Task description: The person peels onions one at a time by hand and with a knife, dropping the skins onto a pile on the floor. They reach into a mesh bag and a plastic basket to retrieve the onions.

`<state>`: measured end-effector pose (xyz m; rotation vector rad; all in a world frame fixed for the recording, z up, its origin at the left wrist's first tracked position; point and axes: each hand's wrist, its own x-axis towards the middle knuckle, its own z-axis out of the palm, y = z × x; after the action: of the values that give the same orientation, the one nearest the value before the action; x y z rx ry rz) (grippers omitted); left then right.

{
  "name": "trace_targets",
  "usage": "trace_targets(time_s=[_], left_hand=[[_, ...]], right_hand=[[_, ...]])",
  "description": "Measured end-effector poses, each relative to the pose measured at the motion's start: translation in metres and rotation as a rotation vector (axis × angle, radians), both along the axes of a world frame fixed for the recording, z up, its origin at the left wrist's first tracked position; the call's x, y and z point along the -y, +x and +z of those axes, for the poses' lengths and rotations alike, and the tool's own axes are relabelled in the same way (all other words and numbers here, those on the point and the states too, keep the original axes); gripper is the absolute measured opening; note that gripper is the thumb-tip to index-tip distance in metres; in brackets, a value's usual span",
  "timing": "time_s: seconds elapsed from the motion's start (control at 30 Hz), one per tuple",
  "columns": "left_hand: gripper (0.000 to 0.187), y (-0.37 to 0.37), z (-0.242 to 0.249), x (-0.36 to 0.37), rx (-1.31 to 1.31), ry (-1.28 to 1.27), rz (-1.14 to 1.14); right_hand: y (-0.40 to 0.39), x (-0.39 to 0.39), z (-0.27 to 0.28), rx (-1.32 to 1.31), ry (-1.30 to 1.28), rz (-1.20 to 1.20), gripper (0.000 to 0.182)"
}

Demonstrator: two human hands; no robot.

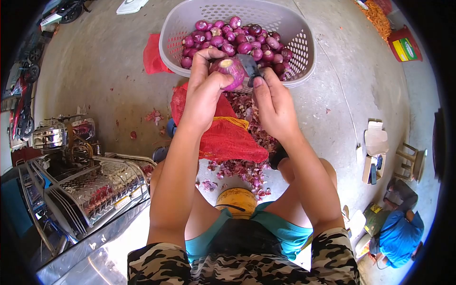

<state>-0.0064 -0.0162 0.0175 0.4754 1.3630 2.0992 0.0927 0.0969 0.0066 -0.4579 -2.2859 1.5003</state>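
Observation:
My left hand (205, 90) is closed around a purple-red onion (230, 71), with its pale cut end facing up. In my right hand (274, 102) is a small dark-bladed knife (249, 66), its blade against or very close to the onion's right side. Both hands are over the near rim of a grey perforated basket (167, 42), which holds many shiny peeled purple onions (244, 47). Below my hands lies a red mesh sack (228, 140) with a yellow tie. Loose onion skins (247, 107) are heaped beside and under the sack.
A yellow upturned bucket or stool (236, 199) is between my legs. At left stands a chromed metal vehicle frame (95, 185). On the right are an open cardboard box (375, 152), a wooden stool (409, 161) and a person in blue (401, 237). A red bucket (403, 45) is farther back.

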Motion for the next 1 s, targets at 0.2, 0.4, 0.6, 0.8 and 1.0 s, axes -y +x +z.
trace_targets(time_s=[0.2, 0.4, 0.6, 0.8, 1.0], left_hand=[[0.04, -0.004, -0.004, 0.003, -0.016, -0.058, -0.016], [0.041, -0.003, -0.009, -0.001, -0.085, -0.052, 0.032], [0.041, 0.0, -0.002, 0.001, -0.005, -0.015, -0.015], [0.04, -0.003, -0.007, 0.001, -0.008, 0.006, 0.0], [0.036, -0.001, 0.003, -0.001, 0.071, 0.019, 0.096]], right_hand=[[-0.004, -0.001, 0.0, 0.053, 0.179, -0.029, 0.016], [-0.001, 0.004, 0.004, 0.001, 0.164, -0.048, 0.016], [-0.006, 0.002, 0.0, 0.057, 0.185, -0.103, 0.016], [-0.002, 0.007, 0.001, 0.003, 0.165, -0.087, 0.015], [0.0, 0.006, -0.001, -0.021, 0.125, -0.073, 0.016]])
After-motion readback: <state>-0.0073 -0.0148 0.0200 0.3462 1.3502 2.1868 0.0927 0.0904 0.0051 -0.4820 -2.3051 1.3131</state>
